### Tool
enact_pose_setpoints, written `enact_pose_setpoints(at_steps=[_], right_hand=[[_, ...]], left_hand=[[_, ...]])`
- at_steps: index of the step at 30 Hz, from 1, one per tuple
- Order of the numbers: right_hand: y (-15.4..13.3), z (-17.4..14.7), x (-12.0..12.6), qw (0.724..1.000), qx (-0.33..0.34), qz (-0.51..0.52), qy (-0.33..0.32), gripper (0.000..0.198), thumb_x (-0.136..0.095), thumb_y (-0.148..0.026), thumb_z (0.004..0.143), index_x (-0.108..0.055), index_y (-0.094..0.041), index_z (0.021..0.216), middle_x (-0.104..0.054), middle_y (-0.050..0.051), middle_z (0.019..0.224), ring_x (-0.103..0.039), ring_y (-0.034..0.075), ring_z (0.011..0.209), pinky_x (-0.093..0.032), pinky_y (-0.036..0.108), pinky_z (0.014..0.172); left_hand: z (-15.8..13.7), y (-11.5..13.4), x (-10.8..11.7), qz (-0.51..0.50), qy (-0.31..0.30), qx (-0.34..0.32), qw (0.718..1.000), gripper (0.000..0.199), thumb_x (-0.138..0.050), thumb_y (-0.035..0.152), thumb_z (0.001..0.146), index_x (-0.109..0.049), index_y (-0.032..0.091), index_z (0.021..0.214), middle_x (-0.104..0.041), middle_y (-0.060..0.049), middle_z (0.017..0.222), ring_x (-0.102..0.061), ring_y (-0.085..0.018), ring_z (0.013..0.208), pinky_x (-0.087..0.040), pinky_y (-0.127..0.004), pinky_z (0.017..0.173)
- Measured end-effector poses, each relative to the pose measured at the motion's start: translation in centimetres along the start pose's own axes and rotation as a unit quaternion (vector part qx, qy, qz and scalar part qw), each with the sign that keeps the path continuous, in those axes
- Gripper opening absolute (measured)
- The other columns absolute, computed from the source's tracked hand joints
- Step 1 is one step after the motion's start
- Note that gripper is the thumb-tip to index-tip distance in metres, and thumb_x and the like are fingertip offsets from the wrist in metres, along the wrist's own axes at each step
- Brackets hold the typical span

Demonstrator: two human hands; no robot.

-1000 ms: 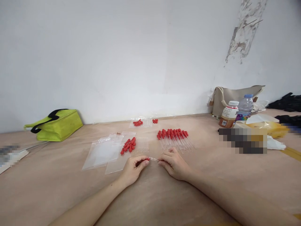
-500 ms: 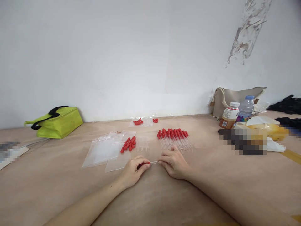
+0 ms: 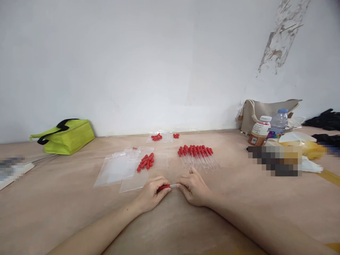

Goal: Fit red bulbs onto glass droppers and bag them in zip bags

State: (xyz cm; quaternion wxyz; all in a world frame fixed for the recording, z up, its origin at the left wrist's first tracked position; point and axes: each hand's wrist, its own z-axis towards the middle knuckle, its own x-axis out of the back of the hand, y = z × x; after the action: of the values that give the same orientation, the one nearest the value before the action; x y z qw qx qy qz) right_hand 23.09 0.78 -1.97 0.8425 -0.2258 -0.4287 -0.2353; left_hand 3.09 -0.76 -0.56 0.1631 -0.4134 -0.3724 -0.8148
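My left hand (image 3: 152,194) is closed around a red rubber dropper bulb (image 3: 164,187), pinched between thumb and fingers. From the bulb's open end a clear glass dropper tube (image 3: 172,186) runs across to my right hand (image 3: 193,187), whose thumb and fingertips grip it. The tube's far end is hidden in the right hand. Beyond my hands lie a pile of loose red bulbs (image 3: 145,162) and a row of bare glass tubes (image 3: 161,161). Farther right, a row of droppers with bulbs fitted (image 3: 196,151) lies side by side.
Clear plastic bags (image 3: 117,170) lie flat to the left. Near the wall sits a bag with red bulbs and tubes (image 3: 163,137). A lime-green bag (image 3: 69,137) stands at the left. Bottles (image 3: 260,131), a beige bag (image 3: 269,108) and yellow packaging (image 3: 305,145) crowd the right.
My right hand has shifted slightly left, closer to my left hand, and less of the tube shows between them. More of the red bulb is visible in my left hand.
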Motion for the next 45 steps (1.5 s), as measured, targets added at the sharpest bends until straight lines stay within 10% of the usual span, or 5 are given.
enact_pose_setpoints(at_steps=[10,14,23,45], right_hand=[[-0.2,0.2,0.9,0.996,0.030,-0.084,-0.011,0.018,-0.046,-0.022,0.079,-0.062,-0.020,0.071,-0.059,0.002,0.068,-0.046,0.014,0.071,-0.020,0.031,0.068],[0.5,0.6,1.6,0.992,-0.111,-0.049,0.018,0.018,-0.046,-0.022,0.078,-0.062,-0.020,0.069,-0.061,0.000,0.067,-0.049,0.012,0.068,-0.023,0.029,0.068],[5.0,6.8,0.8,0.930,-0.355,-0.054,0.075,0.018,-0.045,-0.029,0.077,-0.061,-0.021,0.082,-0.065,0.002,0.074,-0.057,0.017,0.075,-0.026,0.028,0.068],[4.8,7.2,-2.2,0.913,-0.388,-0.122,0.022,0.023,-0.043,-0.035,0.075,-0.057,-0.016,0.073,-0.065,0.007,0.070,-0.059,0.020,0.071,-0.023,0.033,0.071]], left_hand=[[0.2,-2.3,0.4,0.051,0.042,-0.054,0.996,0.021,-0.045,0.024,0.086,-0.057,0.021,0.103,-0.058,-0.005,0.091,-0.053,-0.017,0.082,-0.042,-0.028,0.075],[0.0,-2.4,0.1,0.042,0.103,0.044,0.993,0.048,-0.052,0.025,0.081,-0.033,0.023,0.125,-0.052,-0.004,0.098,-0.052,-0.015,0.073,-0.045,-0.030,0.069],[0.3,-2.0,0.2,0.060,0.032,0.037,0.997,0.017,-0.046,0.024,0.084,-0.052,0.020,0.099,-0.054,-0.004,0.086,-0.053,-0.017,0.074,-0.042,-0.029,0.068],[0.5,-2.2,0.4,0.068,0.018,0.025,0.997,0.013,-0.045,0.023,0.085,-0.056,0.020,0.092,-0.054,-0.003,0.086,-0.053,-0.015,0.075,-0.042,-0.028,0.068]])
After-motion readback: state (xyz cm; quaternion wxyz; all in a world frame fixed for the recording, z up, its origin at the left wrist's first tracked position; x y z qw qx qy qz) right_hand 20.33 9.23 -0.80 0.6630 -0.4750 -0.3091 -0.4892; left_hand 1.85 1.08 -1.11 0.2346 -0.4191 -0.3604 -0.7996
